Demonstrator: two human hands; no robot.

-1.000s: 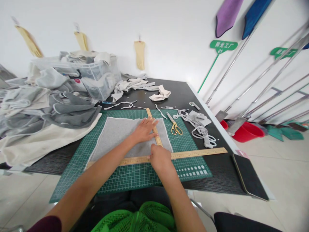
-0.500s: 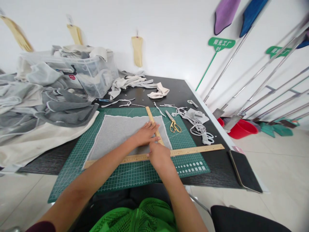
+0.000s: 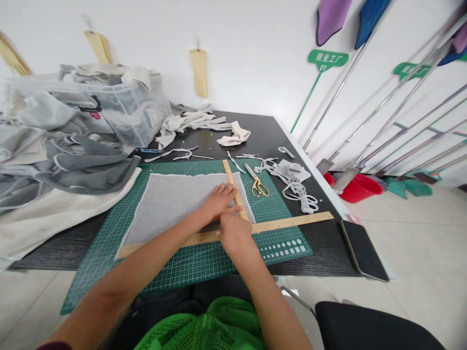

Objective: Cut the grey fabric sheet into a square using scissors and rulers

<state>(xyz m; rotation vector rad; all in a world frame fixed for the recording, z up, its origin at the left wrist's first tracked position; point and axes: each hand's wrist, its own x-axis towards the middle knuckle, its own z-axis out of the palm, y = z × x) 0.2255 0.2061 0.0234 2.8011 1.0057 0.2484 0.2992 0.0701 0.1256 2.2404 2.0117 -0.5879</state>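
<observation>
Crosswise, the long ruler [image 3: 292, 222] lies over the cloth [image 3: 171, 199], right end past the mat [image 3: 178, 270] — the short ruler [image 3: 228, 171] points away, veering left. The left hand [image 3: 221, 201] lies flat against it, fingers apart; the right hand [image 3: 235, 233] curls near the rulers' meeting — can't tell whether its fingers clamp. Black bench [image 3: 321, 257], white wall [image 3: 237, 58] behind.

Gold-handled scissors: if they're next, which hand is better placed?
Right, probably: the scissors lie on its side, so the right hand, curled at the long ruler, could reach without crossing over. The left hand looks about as near but is spread over the grey cloth and far-pointing ruler.
</observation>
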